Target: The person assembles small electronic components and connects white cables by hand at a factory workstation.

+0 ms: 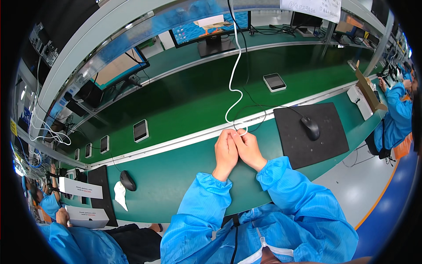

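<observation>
My left hand [226, 153] and my right hand [249, 150] are pressed together over the near side of the green bench, fingers curled inward. A white cable [231, 79] hangs down from above, bends near the rail and ends at the thumb and fingertips of my right hand, which is closed on it. My left hand is closed too, its fingers against the right; what they hold is hidden between the hands. Right of them a black computer mouse [311, 128] rests on a black mouse mat [290, 141].
White devices with dark screens [274, 82] lie on the dark green belt beyond the metal rail [184, 141]. A monitor [211, 26] stands behind. Left are another mouse [127, 181] and white boxes [83, 188] by a co-worker. An open carton [369, 90] sits right.
</observation>
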Demonstrator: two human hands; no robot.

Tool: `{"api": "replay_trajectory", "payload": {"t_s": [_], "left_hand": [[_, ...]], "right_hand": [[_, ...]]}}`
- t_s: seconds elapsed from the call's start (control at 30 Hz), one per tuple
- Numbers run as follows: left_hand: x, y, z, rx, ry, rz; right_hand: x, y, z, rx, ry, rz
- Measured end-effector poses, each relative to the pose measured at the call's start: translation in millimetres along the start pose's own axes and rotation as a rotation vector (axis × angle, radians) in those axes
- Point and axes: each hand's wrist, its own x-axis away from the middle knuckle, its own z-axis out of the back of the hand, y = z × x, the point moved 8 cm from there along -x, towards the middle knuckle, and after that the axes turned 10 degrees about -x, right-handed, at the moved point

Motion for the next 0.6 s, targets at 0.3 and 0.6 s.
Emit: {"api": "replay_trajectory", "payload": {"t_s": [0.3,0.6], "left_hand": [[0.1,-1.0,0.5,-0.015,0.0,0.004],[0.2,-1.7,0.1,-0.02,0.002,0.008]], "right_hand": [[-0.4,0.6,-0.2,0.01,-0.004,0.01],[-0.7,2.5,1.1,0.029,-0.011,0.0]]}}
